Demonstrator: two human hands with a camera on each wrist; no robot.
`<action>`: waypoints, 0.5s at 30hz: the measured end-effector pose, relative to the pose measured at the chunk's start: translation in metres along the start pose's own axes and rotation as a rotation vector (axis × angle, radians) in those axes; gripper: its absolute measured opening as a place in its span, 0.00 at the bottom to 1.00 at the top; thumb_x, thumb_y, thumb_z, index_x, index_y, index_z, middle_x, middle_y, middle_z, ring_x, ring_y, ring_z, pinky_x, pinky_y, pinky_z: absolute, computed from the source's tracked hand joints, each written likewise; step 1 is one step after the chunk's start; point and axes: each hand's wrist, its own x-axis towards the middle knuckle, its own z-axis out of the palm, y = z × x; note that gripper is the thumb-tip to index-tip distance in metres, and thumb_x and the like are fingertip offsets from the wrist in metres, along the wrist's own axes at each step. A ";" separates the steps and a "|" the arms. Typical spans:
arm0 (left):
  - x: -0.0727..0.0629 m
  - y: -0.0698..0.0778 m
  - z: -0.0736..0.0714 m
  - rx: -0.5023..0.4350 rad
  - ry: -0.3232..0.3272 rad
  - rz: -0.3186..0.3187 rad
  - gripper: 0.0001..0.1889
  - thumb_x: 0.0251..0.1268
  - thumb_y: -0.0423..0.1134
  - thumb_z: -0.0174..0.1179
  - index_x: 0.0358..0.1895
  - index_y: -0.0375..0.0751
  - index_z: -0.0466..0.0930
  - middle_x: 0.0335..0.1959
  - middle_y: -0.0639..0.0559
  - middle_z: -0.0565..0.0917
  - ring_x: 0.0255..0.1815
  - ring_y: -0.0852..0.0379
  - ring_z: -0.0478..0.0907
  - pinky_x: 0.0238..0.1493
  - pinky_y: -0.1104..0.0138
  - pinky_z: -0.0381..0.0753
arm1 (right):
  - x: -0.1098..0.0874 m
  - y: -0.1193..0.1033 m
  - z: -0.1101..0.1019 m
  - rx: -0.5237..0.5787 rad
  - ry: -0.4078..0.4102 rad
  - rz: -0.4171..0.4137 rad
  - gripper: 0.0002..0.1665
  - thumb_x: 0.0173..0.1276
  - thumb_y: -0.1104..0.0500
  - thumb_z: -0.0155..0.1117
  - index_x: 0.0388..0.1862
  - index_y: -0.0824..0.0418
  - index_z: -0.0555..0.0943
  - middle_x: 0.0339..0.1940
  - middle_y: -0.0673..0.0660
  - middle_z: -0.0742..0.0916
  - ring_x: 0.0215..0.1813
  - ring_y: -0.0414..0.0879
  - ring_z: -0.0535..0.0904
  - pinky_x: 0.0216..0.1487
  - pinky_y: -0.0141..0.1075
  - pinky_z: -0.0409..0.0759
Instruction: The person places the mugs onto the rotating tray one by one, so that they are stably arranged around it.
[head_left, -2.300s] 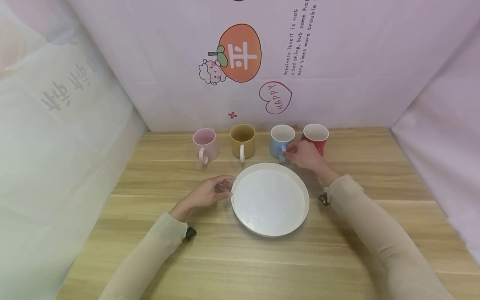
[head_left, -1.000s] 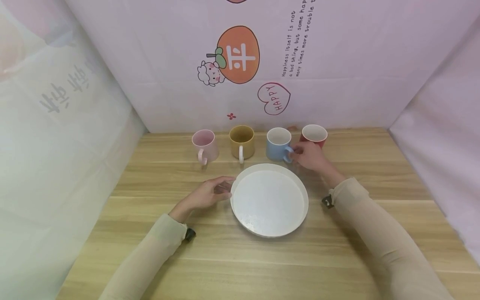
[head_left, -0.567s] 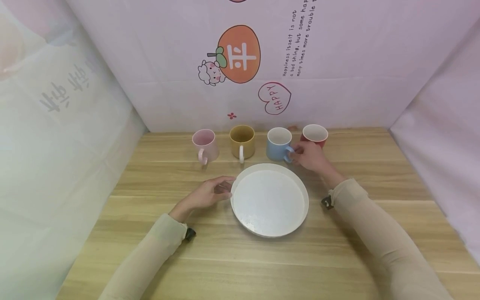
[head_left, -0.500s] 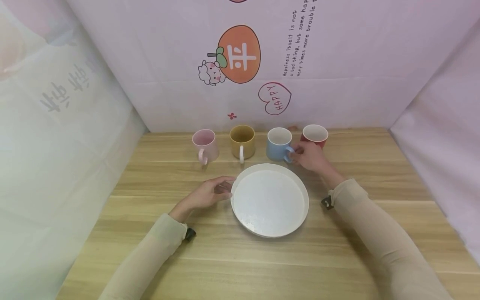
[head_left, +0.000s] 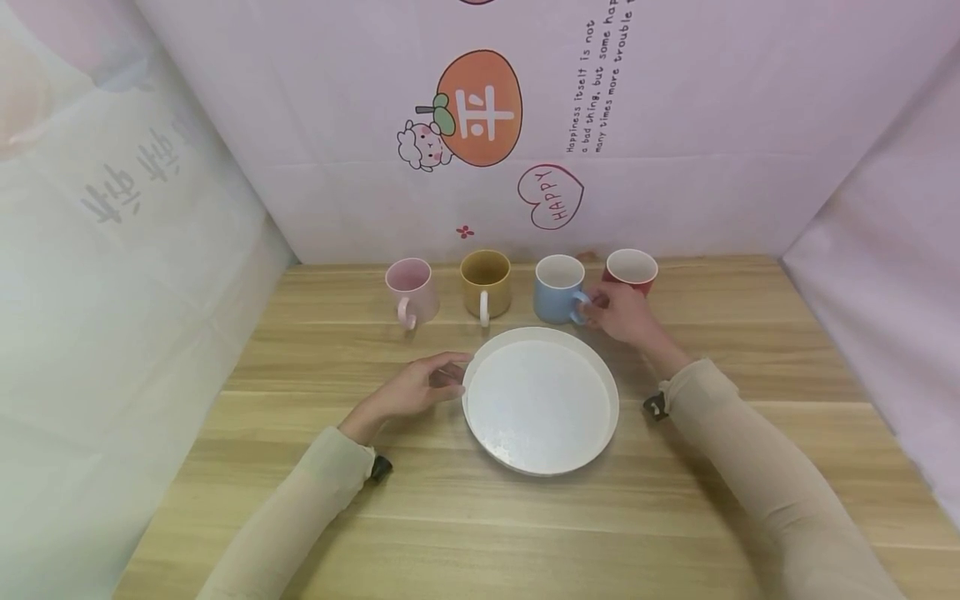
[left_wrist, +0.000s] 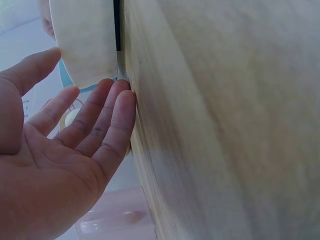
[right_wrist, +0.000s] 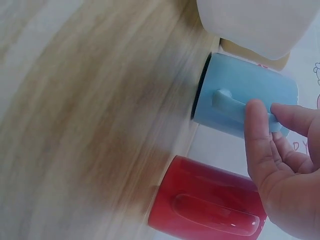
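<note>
The right hand (head_left: 618,312) pinches the handle (head_left: 580,307) of a pale blue mug (head_left: 553,300) between its fingertips (right_wrist: 256,112), just beyond the far rim of a round white tray (head_left: 536,408) and slightly right of its centre. The left hand (head_left: 416,387) rests at the tray's left rim, palm facing it, fingers loosely bent, thumb spread away from them, tips at the outer wall.

The blue mug stands upright, smooth and plain outside, white inside, its looped handle in the same blue and turned to the tray's right. The tray is shallow and low-walled, with a glossy white floor.

Beyond the tray's far right rim stands a glossy red mug (right_wrist: 207,200) with a white inside, partly covered by the right hand in the head view. Beyond the tray's far left rim are a mustard-yellow mug (head_left: 474,296) with a white handle and, further left, a pink mug (head_left: 422,302); both handles face the tray's side.

Beneath the tray lies a wood-grain table (head_left: 480,542); well beyond it hangs a pale printed backdrop (head_left: 337,125).
</note>
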 end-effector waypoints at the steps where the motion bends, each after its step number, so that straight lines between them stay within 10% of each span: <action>1: 0.000 0.000 0.000 0.001 0.001 0.002 0.28 0.68 0.35 0.64 0.70 0.39 0.69 0.54 0.41 0.84 0.58 0.47 0.82 0.62 0.59 0.82 | 0.000 0.000 0.000 0.007 0.000 0.001 0.09 0.71 0.62 0.63 0.43 0.68 0.81 0.36 0.68 0.89 0.33 0.54 0.89 0.29 0.29 0.79; 15: 0.001 -0.002 0.000 0.011 0.002 0.021 0.28 0.69 0.36 0.63 0.70 0.38 0.69 0.54 0.41 0.85 0.57 0.47 0.82 0.61 0.59 0.82 | -0.006 -0.002 -0.003 0.073 0.016 0.007 0.09 0.71 0.65 0.62 0.45 0.71 0.81 0.38 0.70 0.88 0.35 0.60 0.88 0.29 0.27 0.81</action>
